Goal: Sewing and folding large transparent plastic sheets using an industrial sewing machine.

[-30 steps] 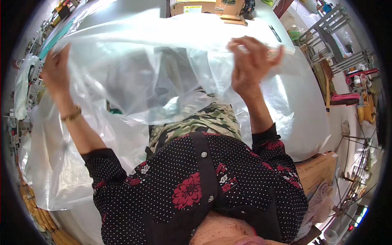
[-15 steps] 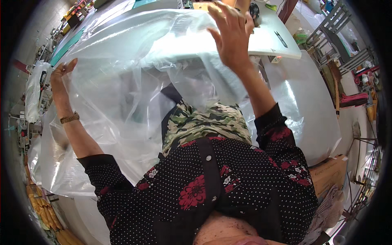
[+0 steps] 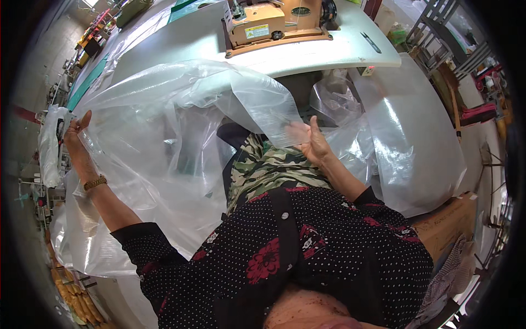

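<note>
Lowered, right hand [image 3: 309, 140] grips plastic sheet [image 3: 164, 137] (left hand [image 3: 76, 131] too).

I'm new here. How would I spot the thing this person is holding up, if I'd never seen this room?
Start at the white sewing table with the tan sewing machine on it. Just below its front edge, a big clear plastic sheet is stretched between the left hand and the right hand. It is see-through, glossy and crumpled, held in the air, unlike the other clear sheet hanging off the table's right side.
</note>
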{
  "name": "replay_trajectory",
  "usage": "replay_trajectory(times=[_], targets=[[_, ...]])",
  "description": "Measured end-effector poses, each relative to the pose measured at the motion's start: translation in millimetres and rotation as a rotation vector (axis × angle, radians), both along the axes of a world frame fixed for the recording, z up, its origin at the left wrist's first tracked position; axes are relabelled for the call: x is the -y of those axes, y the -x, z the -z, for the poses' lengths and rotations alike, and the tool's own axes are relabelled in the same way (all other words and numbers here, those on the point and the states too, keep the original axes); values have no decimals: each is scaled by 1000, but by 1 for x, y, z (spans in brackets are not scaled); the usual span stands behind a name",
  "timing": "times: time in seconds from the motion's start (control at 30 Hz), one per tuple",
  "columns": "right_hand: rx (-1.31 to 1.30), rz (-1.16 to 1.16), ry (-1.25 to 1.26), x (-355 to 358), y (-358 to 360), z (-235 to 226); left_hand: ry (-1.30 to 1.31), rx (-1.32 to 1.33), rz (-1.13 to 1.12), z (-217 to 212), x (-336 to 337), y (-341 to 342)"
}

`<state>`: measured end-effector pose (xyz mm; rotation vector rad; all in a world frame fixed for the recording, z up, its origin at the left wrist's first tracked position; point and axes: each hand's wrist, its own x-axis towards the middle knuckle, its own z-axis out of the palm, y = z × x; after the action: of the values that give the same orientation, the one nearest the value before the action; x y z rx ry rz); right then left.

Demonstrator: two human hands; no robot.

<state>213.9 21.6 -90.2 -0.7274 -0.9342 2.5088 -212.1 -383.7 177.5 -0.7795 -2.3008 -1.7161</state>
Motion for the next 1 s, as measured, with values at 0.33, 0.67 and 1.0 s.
replay_trajectory(times=[0.33, 0.67, 1.0], targets=[[-42, -390, -742, 38, 3, -31, -44, 12, -90, -25, 0, -23], [-1107, 134, -818, -16, -63, -240, 491, -546, -457, -124, 159, 27], [-113, 96, -802, -122, 72, -183, 421, -683, -543, -23, 40, 32]])
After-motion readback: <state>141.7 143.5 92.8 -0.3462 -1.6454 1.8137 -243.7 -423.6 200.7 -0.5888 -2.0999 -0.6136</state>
